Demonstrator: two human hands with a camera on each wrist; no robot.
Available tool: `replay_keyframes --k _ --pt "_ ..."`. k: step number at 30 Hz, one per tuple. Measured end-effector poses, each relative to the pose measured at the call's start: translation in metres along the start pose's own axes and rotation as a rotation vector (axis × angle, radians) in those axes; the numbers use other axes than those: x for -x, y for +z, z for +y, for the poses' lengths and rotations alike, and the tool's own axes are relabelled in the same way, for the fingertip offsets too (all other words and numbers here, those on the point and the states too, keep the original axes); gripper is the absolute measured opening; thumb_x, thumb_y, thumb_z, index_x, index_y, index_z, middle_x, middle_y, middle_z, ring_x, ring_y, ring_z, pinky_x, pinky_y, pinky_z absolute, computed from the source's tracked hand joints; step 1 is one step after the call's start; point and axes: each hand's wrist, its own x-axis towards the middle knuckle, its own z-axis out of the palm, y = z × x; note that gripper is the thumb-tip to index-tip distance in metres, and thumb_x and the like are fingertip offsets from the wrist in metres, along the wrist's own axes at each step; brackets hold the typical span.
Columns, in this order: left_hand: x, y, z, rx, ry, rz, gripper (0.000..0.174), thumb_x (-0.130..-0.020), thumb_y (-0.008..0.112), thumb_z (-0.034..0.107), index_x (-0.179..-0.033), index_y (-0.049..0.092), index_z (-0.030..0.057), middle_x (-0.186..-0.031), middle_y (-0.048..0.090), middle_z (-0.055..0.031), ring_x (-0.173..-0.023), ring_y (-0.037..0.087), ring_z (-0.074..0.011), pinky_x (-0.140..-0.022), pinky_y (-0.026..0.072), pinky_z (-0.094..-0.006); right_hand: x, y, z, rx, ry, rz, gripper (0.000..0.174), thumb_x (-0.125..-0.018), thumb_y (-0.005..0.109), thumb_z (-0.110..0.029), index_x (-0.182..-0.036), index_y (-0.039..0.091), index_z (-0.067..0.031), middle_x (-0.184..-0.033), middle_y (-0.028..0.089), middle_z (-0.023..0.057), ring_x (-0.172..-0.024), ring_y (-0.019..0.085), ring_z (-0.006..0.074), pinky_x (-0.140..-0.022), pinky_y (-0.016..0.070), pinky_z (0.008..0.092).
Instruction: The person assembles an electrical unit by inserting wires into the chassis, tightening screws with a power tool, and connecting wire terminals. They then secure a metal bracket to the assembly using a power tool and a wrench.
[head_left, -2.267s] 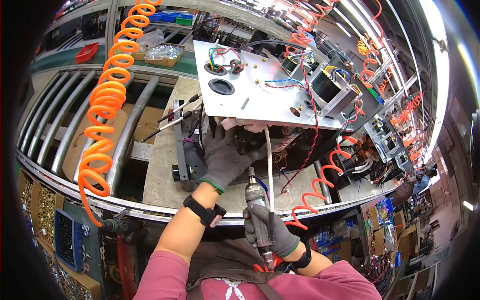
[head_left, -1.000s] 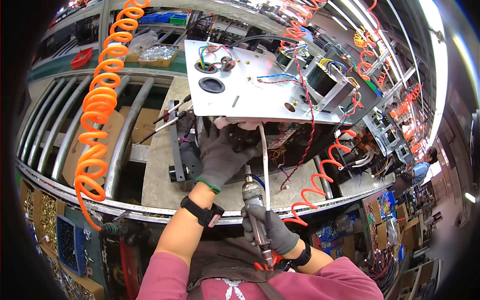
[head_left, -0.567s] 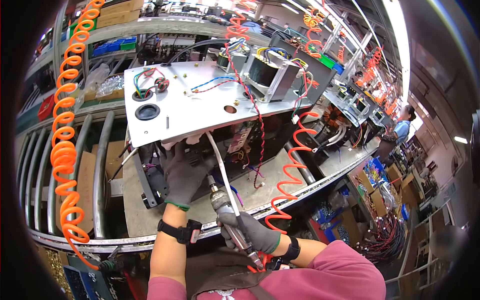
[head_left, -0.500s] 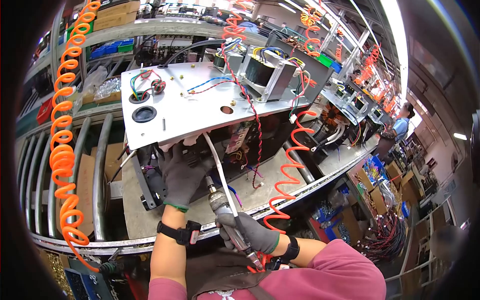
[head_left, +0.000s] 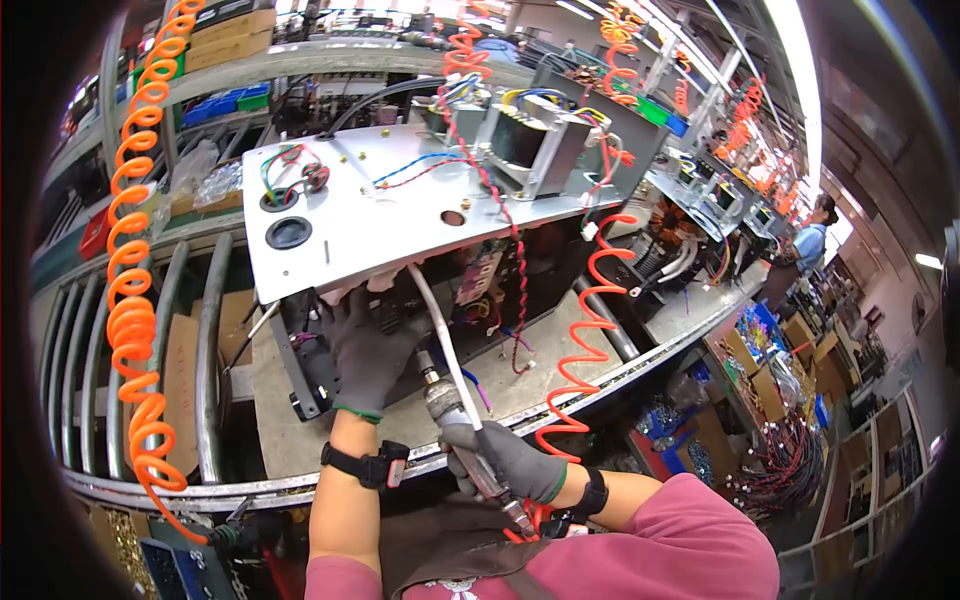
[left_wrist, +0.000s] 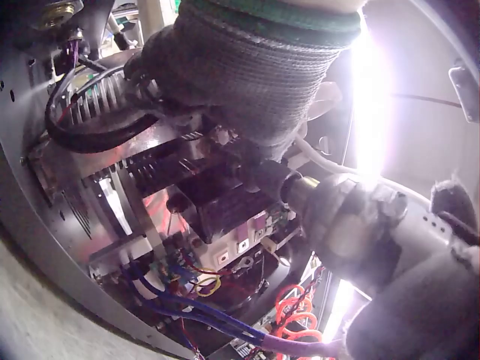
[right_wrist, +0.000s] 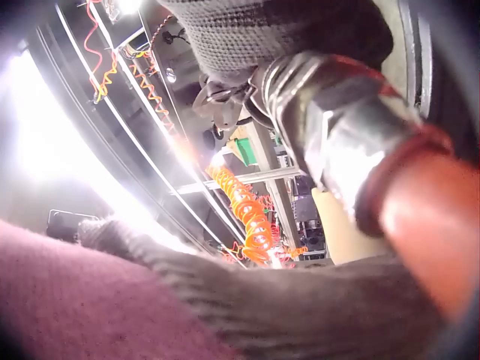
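In the head view my gloved left hand [head_left: 368,350] reaches into the open front of a machine unit, under its silver top panel [head_left: 375,235]. Its fingertips are hidden among dark parts, so I cannot tell what they hold. My gloved right hand [head_left: 522,466] grips an air screwdriver [head_left: 446,402], slanted up toward the left hand. The left wrist view shows the screwdriver's nose [left_wrist: 337,221] close to the left glove [left_wrist: 240,82], its tip among the inner parts. A white cable [head_left: 440,330] hangs from the panel across the tool. An orange air hose [right_wrist: 435,217] leaves the tool's rear fitting.
Coiled orange hoses [head_left: 135,330] hang at left, and a red coil [head_left: 590,330] crosses at right. Steel rollers [head_left: 210,360] run beside the worktop [head_left: 270,430]. Transformers [head_left: 530,145] and loose wires sit on the panel. Another person [head_left: 808,250] stands far right.
The head view has swung, so the unit shows further left and lower. Both hands keep nearly the same places at the unit, the right hand still gripping the air screwdriver.
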Motion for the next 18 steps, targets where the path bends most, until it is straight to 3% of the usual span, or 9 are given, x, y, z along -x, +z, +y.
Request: replay_keyframes --k 4,7,8,9,11,13,15,18 --pt "0.002 -0.003 0.003 0.031 -0.057 -0.009 0.1 -0.059 0.078 0.062 -0.138 0.044 0.0104 -0.143 0.038 -0.022 -0.135 0.026 -0.0457 -0.112 0.0229 -0.0525 -0.003 -0.004 0.003 -0.006 0.009 -0.04 0.033 -0.089 0.06 -0.04 -0.096 0.052 -0.0093 -0.066 0.052 0.0027 -0.048 0.055 0.0145 -0.04 0.0429 0.027" --pt "0.0 -0.007 0.006 0.027 -0.132 -0.117 0.102 -0.06 0.078 0.063 -0.141 0.039 0.0139 -0.145 0.034 -0.0214 -0.136 0.021 -0.0486 -0.112 0.0228 -0.0537 -0.003 -0.005 0.002 0.001 0.029 -0.035 0.032 -0.089 0.061 -0.039 -0.097 0.053 -0.0091 -0.067 0.054 0.0036 -0.05 0.059 0.0162 -0.041 0.0467 0.0282" --pt "0.001 -0.008 0.01 -0.056 -0.109 -0.065 0.09 -0.063 0.081 0.046 -0.136 0.044 0.0103 -0.14 0.04 -0.0212 -0.133 0.032 -0.0406 -0.107 0.0325 -0.0471 -0.004 -0.005 0.002 0.005 0.036 -0.042 0.032 -0.089 0.061 -0.039 -0.097 0.053 -0.0091 -0.067 0.054 0.0036 -0.05 0.059 0.0162 -0.041 0.0467 0.0282" --pt "0.0 -0.008 0.009 -0.059 -0.115 -0.061 0.09 -0.063 0.081 0.046 -0.136 0.044 0.0103 -0.14 0.04 -0.0212 -0.133 0.032 -0.0406 -0.107 0.0325 -0.0471 -0.004 -0.006 0.003 0.014 0.027 -0.032 0.033 -0.088 0.061 -0.04 -0.097 0.053 -0.009 -0.067 0.054 0.0037 -0.049 0.058 0.0164 -0.041 0.0473 0.0283" --pt "-0.001 -0.006 0.004 0.009 -0.14 -0.141 0.1 -0.06 0.078 0.063 -0.14 0.038 0.0162 -0.146 0.033 -0.0206 -0.135 0.021 -0.0508 -0.111 0.0243 -0.0546 -0.005 -0.006 0.004 0.026 0.023 -0.024 0.033 -0.088 0.061 -0.04 -0.097 0.053 -0.009 -0.067 0.054 0.0037 -0.049 0.058 0.0165 -0.041 0.048 0.0283" --pt "0.0 -0.004 0.001 0.023 -0.121 -0.101 0.099 -0.06 0.078 0.062 -0.139 0.039 0.0164 -0.145 0.034 -0.0204 -0.135 0.022 -0.0508 -0.11 0.0248 -0.0549 -0.004 -0.006 0.003 0.037 -0.005 -0.036 0.034 -0.087 0.062 -0.041 -0.097 0.053 -0.0092 -0.068 0.055 0.0037 -0.048 0.058 0.0163 -0.041 0.0485 0.028" --pt "0.001 -0.009 0.01 -0.076 -0.025 0.014 0.089 -0.062 0.081 0.051 -0.13 0.049 0.0039 -0.133 0.046 -0.0211 -0.128 0.035 -0.0435 -0.106 0.0328 -0.0511 -0.004 -0.006 0.003 0.042 0.001 -0.028 0.034 -0.087 0.062 -0.04 -0.097 0.053 -0.0092 -0.068 0.055 0.0038 -0.048 0.058 0.0162 -0.041 0.0485 0.0282" --pt "0.001 -0.012 0.013 -0.06 -0.083 -0.029 0.089 -0.061 0.081 0.053 -0.128 0.051 0.0023 -0.131 0.047 -0.0215 -0.128 0.036 -0.0442 -0.106 0.0325 -0.0514 -0.005 -0.006 0.004 0.038 0.007 -0.015 0.034 -0.087 0.062 -0.04 -0.097 0.053 -0.0093 -0.067 0.054 0.0036 -0.047 0.058 0.016 -0.041 0.0483 0.028"
